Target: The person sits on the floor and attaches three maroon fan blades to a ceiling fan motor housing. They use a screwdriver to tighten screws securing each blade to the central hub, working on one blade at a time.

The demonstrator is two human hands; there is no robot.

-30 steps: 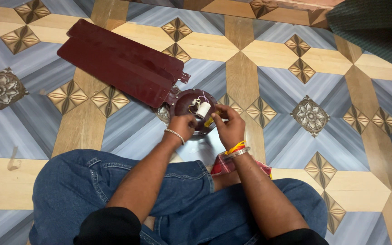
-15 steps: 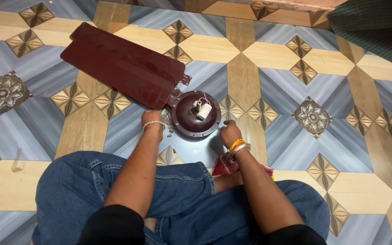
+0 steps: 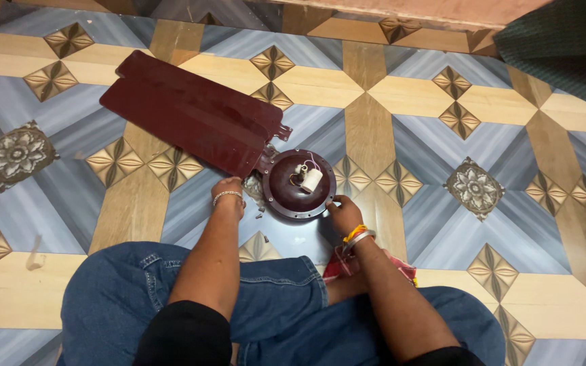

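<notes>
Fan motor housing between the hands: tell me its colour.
The round motor housing is dark maroon and glossy, matching the blades; the head view shows it.

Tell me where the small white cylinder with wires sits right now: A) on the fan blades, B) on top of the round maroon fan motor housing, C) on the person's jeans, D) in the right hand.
B: the white cylinder lies on the round motor housing, while the left hand and right hand rest at the housing's opposite edges, neither holding it.

Blue jeans, black sleeves, a silver bracelet [image 3: 228, 195], orange and silver bangles [image 3: 357, 235].
</notes>
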